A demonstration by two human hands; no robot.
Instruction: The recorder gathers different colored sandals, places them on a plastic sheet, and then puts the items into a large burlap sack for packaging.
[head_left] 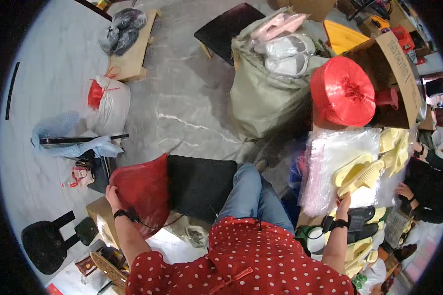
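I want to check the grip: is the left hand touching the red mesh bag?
Touching. The head view shows the left hand gripping the edge of the red mesh bag, with no gap.

Grey marbled floor [182, 108] spreads under even light. A black stool [202, 184] stands in the middle, a dark bench [226, 29] farther off, and what may be a low wooden board [130, 56] lies upper left.

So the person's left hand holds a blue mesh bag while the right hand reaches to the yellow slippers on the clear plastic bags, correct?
Not quite: the mesh bag in the left hand is red, not blue, as the head view shows. The rest stands: the right hand reaches to the yellow slippers lying on the clear plastic bags.
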